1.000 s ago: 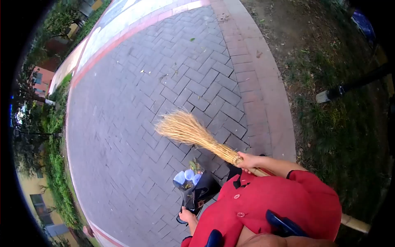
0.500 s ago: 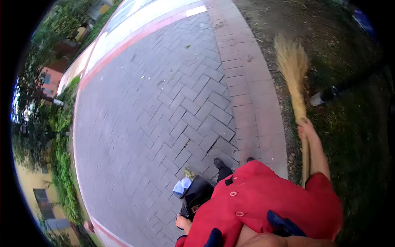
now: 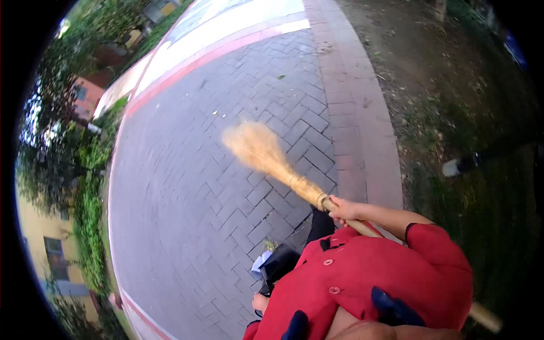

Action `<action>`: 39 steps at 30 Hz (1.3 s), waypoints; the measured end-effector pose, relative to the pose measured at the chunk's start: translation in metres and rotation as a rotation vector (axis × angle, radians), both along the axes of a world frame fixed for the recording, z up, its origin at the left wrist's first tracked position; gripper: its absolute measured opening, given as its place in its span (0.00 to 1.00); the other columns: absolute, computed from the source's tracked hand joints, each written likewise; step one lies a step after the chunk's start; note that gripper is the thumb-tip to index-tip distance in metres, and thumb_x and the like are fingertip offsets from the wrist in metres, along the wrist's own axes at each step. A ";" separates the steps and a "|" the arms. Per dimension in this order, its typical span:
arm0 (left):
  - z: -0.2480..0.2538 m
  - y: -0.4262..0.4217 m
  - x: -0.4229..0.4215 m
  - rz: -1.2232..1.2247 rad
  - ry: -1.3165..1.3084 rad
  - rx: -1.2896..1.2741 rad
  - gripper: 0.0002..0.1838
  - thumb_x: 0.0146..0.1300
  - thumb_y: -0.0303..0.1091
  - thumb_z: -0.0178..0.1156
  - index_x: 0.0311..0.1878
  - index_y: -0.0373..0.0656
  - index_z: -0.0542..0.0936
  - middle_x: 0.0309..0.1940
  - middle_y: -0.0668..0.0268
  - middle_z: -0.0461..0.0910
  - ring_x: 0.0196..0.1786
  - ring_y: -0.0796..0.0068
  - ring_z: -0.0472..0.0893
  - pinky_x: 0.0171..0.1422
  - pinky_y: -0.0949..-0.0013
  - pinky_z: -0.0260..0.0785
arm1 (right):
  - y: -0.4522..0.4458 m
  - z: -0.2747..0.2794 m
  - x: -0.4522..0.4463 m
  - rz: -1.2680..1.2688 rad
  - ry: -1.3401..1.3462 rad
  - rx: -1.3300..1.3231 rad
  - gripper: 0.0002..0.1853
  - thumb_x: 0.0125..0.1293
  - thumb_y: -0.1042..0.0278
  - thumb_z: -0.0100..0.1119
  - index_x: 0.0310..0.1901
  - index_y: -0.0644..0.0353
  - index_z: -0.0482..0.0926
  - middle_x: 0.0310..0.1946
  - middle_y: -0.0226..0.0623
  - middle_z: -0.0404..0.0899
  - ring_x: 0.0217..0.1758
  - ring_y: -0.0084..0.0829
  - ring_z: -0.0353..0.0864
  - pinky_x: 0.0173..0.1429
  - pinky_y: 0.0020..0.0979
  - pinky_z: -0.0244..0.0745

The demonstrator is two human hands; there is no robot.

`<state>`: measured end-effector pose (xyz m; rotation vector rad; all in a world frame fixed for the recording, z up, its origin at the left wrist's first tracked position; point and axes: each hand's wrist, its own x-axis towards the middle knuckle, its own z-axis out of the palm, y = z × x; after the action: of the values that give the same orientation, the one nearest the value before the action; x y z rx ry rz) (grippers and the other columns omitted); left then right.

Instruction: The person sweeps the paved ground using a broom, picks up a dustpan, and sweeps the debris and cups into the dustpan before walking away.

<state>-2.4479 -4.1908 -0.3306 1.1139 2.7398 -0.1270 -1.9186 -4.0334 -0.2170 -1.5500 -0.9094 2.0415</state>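
A straw broom [image 3: 258, 148] stretches across the paving, its bristles smeared by motion. My right hand [image 3: 344, 210] is wrapped round its wooden handle just below the bound neck. The far end of the handle [image 3: 485, 317] shows behind the red sleeve. At my left side, my left hand [image 3: 261, 303] is closed at the edge of a black dustpan [image 3: 280, 262]; its grip is partly hidden by the red shirt. Pale blue and white litter [image 3: 260, 264] that looks like cups lies at the dustpan's mouth, with some yellow-green leaf bits [image 3: 271, 245] beside it.
Grey herringbone paving [image 3: 187, 170] spreads ahead, bordered by a reddish brick edging [image 3: 354, 130] on the right. Beyond that are soil and grass, with a dark pole with a pale end [image 3: 451, 168]. Small leaves [image 3: 281, 77] lie scattered. Hedges [image 3: 90, 226] line the left.
My right hand has swung the broom leftward, from over the soil on the right to over the paving in front of me. My left hand stays by the dustpan.
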 end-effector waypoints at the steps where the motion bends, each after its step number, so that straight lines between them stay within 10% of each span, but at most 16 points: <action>1: -0.007 0.012 0.009 0.003 0.015 0.003 0.16 0.58 0.38 0.51 0.31 0.33 0.79 0.31 0.47 0.79 0.37 0.50 0.79 0.42 0.55 0.69 | 0.034 -0.004 -0.005 0.104 -0.001 0.002 0.39 0.62 0.70 0.53 0.68 0.50 0.40 0.23 0.33 0.68 0.18 0.22 0.70 0.19 0.28 0.72; 6: -0.033 0.061 0.021 0.273 -0.009 0.185 0.17 0.59 0.39 0.50 0.30 0.33 0.79 0.30 0.45 0.78 0.37 0.48 0.78 0.42 0.54 0.69 | 0.173 -0.040 -0.088 0.465 -0.008 -0.002 0.33 0.58 0.73 0.56 0.63 0.49 0.50 0.22 0.35 0.70 0.17 0.25 0.71 0.18 0.29 0.72; 7: -0.024 0.076 0.026 0.012 0.105 -0.058 0.19 0.58 0.41 0.52 0.32 0.31 0.79 0.30 0.42 0.78 0.38 0.46 0.78 0.43 0.53 0.69 | 0.198 -0.046 -0.089 0.461 0.009 -0.027 0.33 0.58 0.73 0.56 0.63 0.49 0.51 0.22 0.35 0.70 0.17 0.25 0.71 0.17 0.29 0.71; 12: 0.026 0.162 0.050 0.195 0.038 0.045 0.20 0.60 0.42 0.51 0.34 0.30 0.79 0.32 0.43 0.78 0.39 0.45 0.77 0.45 0.53 0.68 | 0.258 -0.089 -0.065 0.320 0.023 -0.109 0.33 0.58 0.74 0.56 0.62 0.47 0.52 0.22 0.34 0.69 0.18 0.24 0.70 0.18 0.30 0.70; 18: 0.059 0.299 0.078 -0.083 0.010 -0.115 0.21 0.61 0.43 0.50 0.36 0.31 0.80 0.35 0.44 0.78 0.42 0.45 0.77 0.46 0.53 0.67 | 0.201 -0.092 0.131 -0.566 0.114 -0.265 0.38 0.59 0.75 0.55 0.66 0.39 0.45 0.19 0.30 0.66 0.13 0.22 0.66 0.14 0.27 0.67; 20: 0.074 0.343 0.098 -0.115 -0.006 -0.151 0.21 0.61 0.44 0.50 0.36 0.31 0.80 0.35 0.44 0.79 0.42 0.45 0.77 0.47 0.53 0.66 | 0.192 -0.101 0.212 -0.886 -0.014 -0.293 0.26 0.57 0.73 0.57 0.56 0.48 0.58 0.20 0.32 0.70 0.14 0.23 0.69 0.14 0.28 0.69; 22: 0.076 0.372 0.111 0.075 -0.106 -0.071 0.21 0.60 0.43 0.52 0.38 0.29 0.79 0.40 0.44 0.78 0.43 0.49 0.77 0.48 0.55 0.66 | 0.173 -0.152 0.316 -0.933 -0.207 -0.184 0.21 0.55 0.70 0.58 0.49 0.53 0.62 0.22 0.34 0.73 0.16 0.24 0.71 0.16 0.30 0.69; 26: 0.073 0.416 0.143 0.228 -0.330 0.321 0.19 0.55 0.33 0.57 0.42 0.23 0.76 0.40 0.48 0.79 0.40 0.57 0.78 0.46 0.59 0.69 | 0.161 -0.071 0.423 -1.224 -0.212 -0.006 0.15 0.59 0.71 0.53 0.47 0.49 0.64 0.18 0.29 0.65 0.12 0.23 0.65 0.12 0.29 0.64; 31: 0.110 0.473 0.195 0.338 -0.306 0.394 0.17 0.53 0.31 0.59 0.41 0.24 0.76 0.37 0.51 0.79 0.35 0.60 0.77 0.42 0.60 0.70 | 0.212 0.039 0.389 -1.192 -0.273 -0.048 0.23 0.63 0.70 0.48 0.60 0.46 0.57 0.21 0.29 0.67 0.11 0.19 0.64 0.12 0.23 0.64; 36: 0.093 0.533 0.211 0.657 -0.443 0.804 0.15 0.53 0.31 0.62 0.37 0.26 0.77 0.33 0.54 0.79 0.32 0.65 0.76 0.39 0.61 0.70 | 0.309 0.043 0.320 -0.765 -0.281 -0.099 0.45 0.61 0.73 0.49 0.70 0.45 0.27 0.21 0.30 0.66 0.16 0.22 0.66 0.16 0.28 0.68; 39: 0.097 0.525 0.201 0.680 -0.553 0.797 0.15 0.52 0.31 0.63 0.38 0.28 0.77 0.35 0.55 0.79 0.33 0.68 0.76 0.39 0.63 0.69 | 0.337 0.057 0.237 -0.504 -0.136 -0.085 0.45 0.61 0.71 0.51 0.70 0.46 0.29 0.21 0.32 0.67 0.17 0.22 0.66 0.18 0.27 0.70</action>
<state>-2.2470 -3.6655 -0.2340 0.1705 2.4674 1.2304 -1.6812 -3.6962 -0.1600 -1.7635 -0.4168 1.6470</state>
